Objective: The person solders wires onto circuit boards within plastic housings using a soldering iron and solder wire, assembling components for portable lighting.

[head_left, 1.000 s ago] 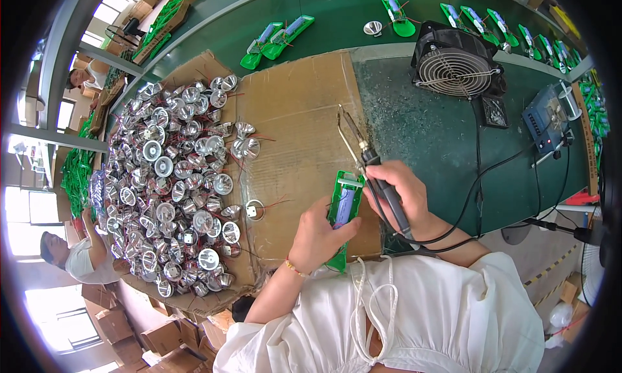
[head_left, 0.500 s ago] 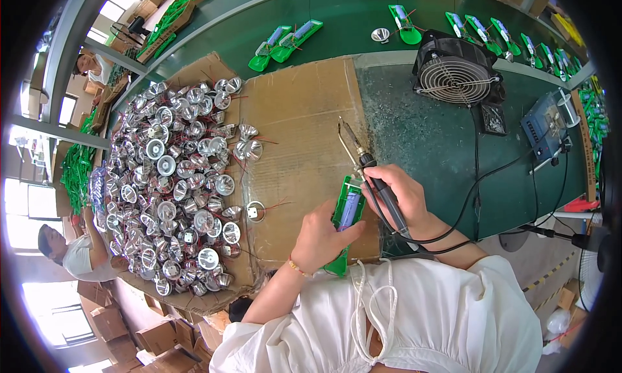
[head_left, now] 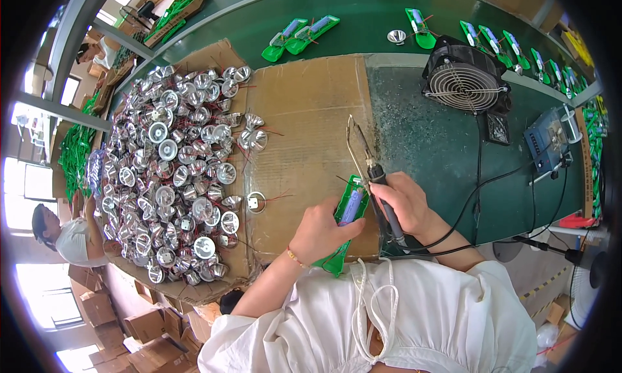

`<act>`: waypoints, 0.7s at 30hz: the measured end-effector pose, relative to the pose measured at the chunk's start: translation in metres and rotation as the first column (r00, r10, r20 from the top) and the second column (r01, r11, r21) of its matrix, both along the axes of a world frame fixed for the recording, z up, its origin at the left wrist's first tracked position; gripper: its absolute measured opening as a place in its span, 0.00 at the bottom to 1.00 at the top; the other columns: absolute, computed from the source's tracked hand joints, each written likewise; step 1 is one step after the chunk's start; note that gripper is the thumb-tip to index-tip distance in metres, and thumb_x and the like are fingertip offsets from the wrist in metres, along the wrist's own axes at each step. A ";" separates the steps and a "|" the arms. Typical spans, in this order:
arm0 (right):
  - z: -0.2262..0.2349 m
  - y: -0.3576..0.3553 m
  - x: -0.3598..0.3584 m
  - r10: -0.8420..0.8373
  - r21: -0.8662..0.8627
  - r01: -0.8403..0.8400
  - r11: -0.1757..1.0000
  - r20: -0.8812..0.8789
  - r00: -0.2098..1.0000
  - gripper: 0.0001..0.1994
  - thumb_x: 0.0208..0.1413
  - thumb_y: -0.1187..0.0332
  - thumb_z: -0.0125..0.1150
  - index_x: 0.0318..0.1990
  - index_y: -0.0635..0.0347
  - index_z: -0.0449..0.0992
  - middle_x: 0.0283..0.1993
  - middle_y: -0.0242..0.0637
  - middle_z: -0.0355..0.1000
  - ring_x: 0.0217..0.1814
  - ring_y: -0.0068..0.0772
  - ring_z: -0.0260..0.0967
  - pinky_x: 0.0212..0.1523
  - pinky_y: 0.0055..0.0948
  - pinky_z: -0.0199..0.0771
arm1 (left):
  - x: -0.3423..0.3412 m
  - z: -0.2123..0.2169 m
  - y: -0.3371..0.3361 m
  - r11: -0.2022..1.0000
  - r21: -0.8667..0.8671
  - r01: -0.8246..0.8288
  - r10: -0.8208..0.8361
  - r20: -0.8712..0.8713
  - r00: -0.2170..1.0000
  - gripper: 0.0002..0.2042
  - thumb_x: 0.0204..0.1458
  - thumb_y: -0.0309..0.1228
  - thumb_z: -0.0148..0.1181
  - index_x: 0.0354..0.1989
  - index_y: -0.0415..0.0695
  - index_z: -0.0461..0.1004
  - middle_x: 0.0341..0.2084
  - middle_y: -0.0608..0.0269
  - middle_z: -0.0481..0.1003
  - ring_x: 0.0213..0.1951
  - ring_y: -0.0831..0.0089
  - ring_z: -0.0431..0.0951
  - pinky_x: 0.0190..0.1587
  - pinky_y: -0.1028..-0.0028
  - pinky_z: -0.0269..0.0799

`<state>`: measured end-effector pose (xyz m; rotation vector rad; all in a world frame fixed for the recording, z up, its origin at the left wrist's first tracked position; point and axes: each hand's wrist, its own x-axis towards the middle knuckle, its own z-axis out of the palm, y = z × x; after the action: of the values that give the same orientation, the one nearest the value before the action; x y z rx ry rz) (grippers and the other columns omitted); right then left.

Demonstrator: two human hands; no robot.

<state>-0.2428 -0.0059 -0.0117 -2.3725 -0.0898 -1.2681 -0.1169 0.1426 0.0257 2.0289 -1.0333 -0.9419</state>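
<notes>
My left hand [head_left: 319, 233] is closed around a long green plastic housing [head_left: 332, 263] just in front of my body. A blue-purple cylindrical battery [head_left: 352, 206] lies in its hollow, with my left thumb across the lower end. In my closed right hand [head_left: 405, 201] is a black-handled soldering iron [head_left: 377, 174], beside the upper end of the housing. Its metal tip and a thin curved tube point away from me, above the cardboard and apart from the housing. A loose reflector cup [head_left: 257, 202] with red wires lies on the cardboard sheet [head_left: 304, 123], left of my hands.
A large heap of silvery reflector cups [head_left: 172, 178] covers the left side. Back right stand a black fan [head_left: 465, 88] and a blue soldering station [head_left: 547, 139], its cable crossing the green table. Several green housings [head_left: 311, 34] lie along the far strip. A co-worker [head_left: 71, 237] sits far left.
My view has turned slightly, so the far items appear shifted right. Both hands keep their holds, and the housing and iron have barely moved.
</notes>
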 end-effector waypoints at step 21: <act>-0.004 0.007 0.007 -0.037 0.504 0.083 0.860 -0.099 0.994 0.19 0.40 0.82 0.65 0.41 0.62 0.68 0.28 0.37 0.70 0.28 0.25 0.70 0.28 0.21 0.70 | -0.004 -0.001 -0.004 0.998 0.001 0.055 -0.055 0.190 0.980 0.20 0.37 0.41 0.61 0.25 0.35 0.63 0.18 0.44 0.71 0.23 0.47 0.74 0.28 0.58 0.70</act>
<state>-0.2358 0.0014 -0.0152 -1.9721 0.3144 -1.0512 -0.1205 0.1384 0.0244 2.1280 -1.1970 -0.7839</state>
